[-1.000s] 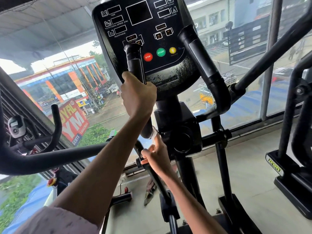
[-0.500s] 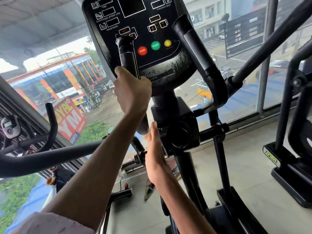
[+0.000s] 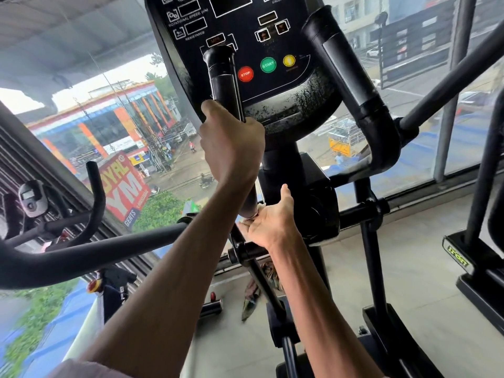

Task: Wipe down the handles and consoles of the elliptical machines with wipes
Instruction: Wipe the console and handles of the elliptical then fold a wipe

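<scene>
The elliptical's black console [image 3: 272, 85], with red, green and yellow buttons, fills the top centre. In front of it rise two black fixed handles. My left hand [image 3: 231, 143] grips the left handle [image 3: 223, 75] around its middle. My right hand [image 3: 270, 225] is just below, at that handle's lower end, fingers curled round it with a white wipe [image 3: 262, 206] pressed against the grip and the thumb pointing up. Only small edges of the wipe show. Nothing touches the right handle [image 3: 349, 77].
A long black swing arm [image 3: 81, 249] crosses at the left and another [image 3: 450, 80] slants up at the right. An exercise bike [image 3: 32, 200] stands at far left, another machine's base [image 3: 477, 255] at right. A glass window wall lies beyond.
My right hand has risen from the lower linkage to the bottom end of the left handle and closed round it with the wipe. My left hand kept its grip.
</scene>
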